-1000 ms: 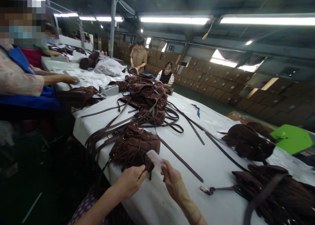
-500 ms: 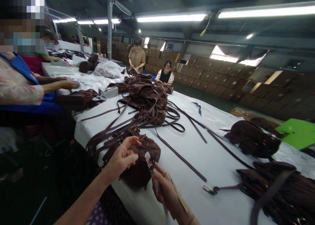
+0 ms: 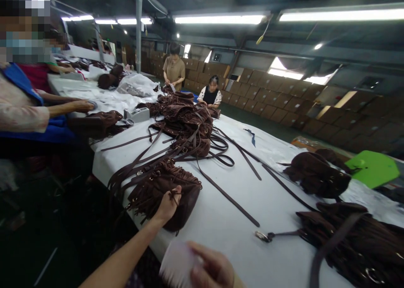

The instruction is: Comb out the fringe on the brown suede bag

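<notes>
A brown fringed suede bag [image 3: 164, 187] lies at the near edge of the white-covered table [image 3: 240, 220]. My left hand [image 3: 168, 204] grips the bag's near side, thumb over a tassel. My right hand [image 3: 212, 270] is low at the frame's bottom edge, blurred, and holds a white brush [image 3: 176, 268] off the bag, above the table's front edge. Long brown straps [image 3: 135, 170] trail from the bag toward the pile behind it.
A heap of brown fringed bags [image 3: 186, 120] and straps fills the table's middle. More bags [image 3: 315, 176] lie right, with a green sheet [image 3: 374, 168] beyond. A person in blue [image 3: 25, 111] works at the left. Two people [image 3: 208, 95] stand at the far end. Cardboard boxes line the back.
My left hand dropped from above the bag onto its near side and gripped it. My right hand pulled the white brush away from the fringe, down toward me.
</notes>
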Demonstrator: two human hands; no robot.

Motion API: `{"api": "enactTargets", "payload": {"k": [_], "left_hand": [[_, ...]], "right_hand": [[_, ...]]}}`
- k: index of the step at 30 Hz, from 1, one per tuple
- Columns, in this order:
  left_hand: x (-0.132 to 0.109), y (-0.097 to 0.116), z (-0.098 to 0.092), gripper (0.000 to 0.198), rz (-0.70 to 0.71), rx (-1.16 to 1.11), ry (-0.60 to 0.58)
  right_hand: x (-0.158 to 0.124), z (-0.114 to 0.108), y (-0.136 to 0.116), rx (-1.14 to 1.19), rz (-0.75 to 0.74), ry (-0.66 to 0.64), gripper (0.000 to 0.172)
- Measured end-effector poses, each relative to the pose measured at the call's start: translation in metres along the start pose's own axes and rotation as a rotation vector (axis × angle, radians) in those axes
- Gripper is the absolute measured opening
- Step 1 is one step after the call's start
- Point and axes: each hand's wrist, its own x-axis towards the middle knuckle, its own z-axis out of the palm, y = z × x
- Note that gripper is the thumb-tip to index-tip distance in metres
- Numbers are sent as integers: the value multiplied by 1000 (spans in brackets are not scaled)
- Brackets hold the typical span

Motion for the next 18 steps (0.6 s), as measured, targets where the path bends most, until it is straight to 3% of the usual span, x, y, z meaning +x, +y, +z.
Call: {"api": "enactTargets", "payload": {"k": [2, 4, 7, 9, 13, 18], "left_hand": [[-3, -1, -4, 56, -52, -35, -42], [-4, -1, -8, 57, -113, -70, -89], [0, -2, -13, 56, -178, -121, -163], [6, -2, -15, 55, -206, -152, -202], [14, -4, -18, 54, -272, -231, -223], [20, -10, -18, 56, -310, -303, -180]], "right_hand": [[6, -17, -3, -233, -25, 172, 56], [17, -34, -11, -590, -147, 248, 44], [40, -44, -27, -1084, -334, 117, 32], [55, -41, -36, -1277, -339, 53, 32], [69, -29, -36, -1331, -304, 28, 29], [42, -21, 8, -1170, -146, -22, 34]]}}
